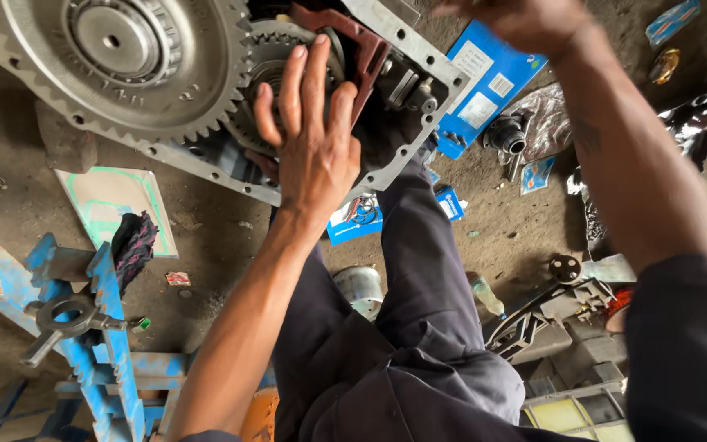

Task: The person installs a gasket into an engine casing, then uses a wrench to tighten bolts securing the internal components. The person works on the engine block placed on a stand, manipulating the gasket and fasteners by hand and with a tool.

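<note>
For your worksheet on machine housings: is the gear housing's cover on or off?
Off: the gear housing lies open, large gear and smaller gear exposed.

Take the big grey gear case (206, 160) as the landmark. Just right of it, a big flat blue box (484, 86) lies on the dirt, with 2 white labels on top. Below the case, by the dark trouser leg, lies a small blue and white pack (355, 219), and another small blue box (450, 203) sits beside it. Farther right lies a little blue packet (536, 175). Far to the right of the case, at the top edge, lies 1 more blue packet (673, 20). Below the case on its left lies a flat card (108, 200), pale with green edges.
</note>
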